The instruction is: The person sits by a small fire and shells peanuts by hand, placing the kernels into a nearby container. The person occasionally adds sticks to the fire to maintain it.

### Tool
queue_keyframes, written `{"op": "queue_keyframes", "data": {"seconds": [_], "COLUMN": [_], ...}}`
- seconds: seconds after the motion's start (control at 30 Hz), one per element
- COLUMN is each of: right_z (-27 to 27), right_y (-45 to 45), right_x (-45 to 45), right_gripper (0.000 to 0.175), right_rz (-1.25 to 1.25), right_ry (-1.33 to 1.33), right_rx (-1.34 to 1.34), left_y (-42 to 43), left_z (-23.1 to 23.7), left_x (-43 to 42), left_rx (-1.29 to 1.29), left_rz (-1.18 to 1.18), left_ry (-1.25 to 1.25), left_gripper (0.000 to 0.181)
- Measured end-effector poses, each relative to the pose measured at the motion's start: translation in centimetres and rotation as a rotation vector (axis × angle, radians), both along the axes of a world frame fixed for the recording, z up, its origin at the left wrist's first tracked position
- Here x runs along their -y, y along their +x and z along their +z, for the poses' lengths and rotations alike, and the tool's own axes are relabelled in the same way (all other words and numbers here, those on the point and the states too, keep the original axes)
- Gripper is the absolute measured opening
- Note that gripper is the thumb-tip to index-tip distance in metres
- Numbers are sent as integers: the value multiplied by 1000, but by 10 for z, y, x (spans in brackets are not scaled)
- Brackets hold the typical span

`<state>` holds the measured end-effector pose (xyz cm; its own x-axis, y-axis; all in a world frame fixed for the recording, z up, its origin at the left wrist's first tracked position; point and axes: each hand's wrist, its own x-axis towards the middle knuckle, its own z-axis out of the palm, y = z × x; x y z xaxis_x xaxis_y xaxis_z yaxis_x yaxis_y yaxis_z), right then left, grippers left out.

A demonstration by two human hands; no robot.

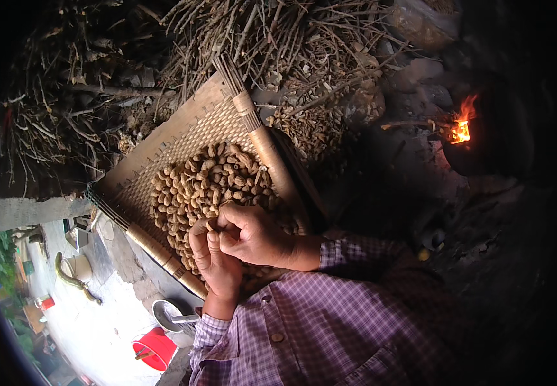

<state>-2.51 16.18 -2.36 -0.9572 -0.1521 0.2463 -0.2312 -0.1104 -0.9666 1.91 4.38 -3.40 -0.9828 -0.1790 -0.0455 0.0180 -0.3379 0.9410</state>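
My left hand [218, 265] and my right hand [257, 236] meet over a woven winnowing basket [131, 179], fingertips together. Pinched between them is a small brown peanut [211, 225], partly covered by the fingers. The right hand's fingers are curled, while the left hand's fingers and thumb come up from below left. Beneath and beyond both hands lies a heap of unshelled peanuts [187, 193]. The basket has thick bound rims and rests in front of my body, tilted in the view. Its near edge is partly hidden by my hands and checked sleeves.
Dry sticks [269, 29] are piled beyond the basket. Empty-looking shells [310, 130] lie on the ground to its right. Farther right, a fire [462, 130] burns at a dark stove opening. At lower left are a metal pan [166, 313] and a red bucket [158, 347].
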Motion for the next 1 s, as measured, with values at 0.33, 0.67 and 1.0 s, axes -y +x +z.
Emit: {"op": "queue_keyframes", "data": {"seconds": [0.33, 0.67, 1.0], "right_z": [3, 7, 9], "right_y": [11, -15, -17], "right_x": [9, -25, -26], "right_gripper": [12, 9, 22], "right_rz": [-100, 291, 412], "right_ry": [75, -386, -92], "right_rx": [-28, 630, 287], "left_y": [-2, -14, -13], "left_z": [5, 13, 9], "left_x": [-14, 5, 9], "left_rx": [27, 196, 354], "left_rz": [141, -231, -278], "left_ry": [-110, 688, 567], "left_gripper": [15, 16, 24]}}
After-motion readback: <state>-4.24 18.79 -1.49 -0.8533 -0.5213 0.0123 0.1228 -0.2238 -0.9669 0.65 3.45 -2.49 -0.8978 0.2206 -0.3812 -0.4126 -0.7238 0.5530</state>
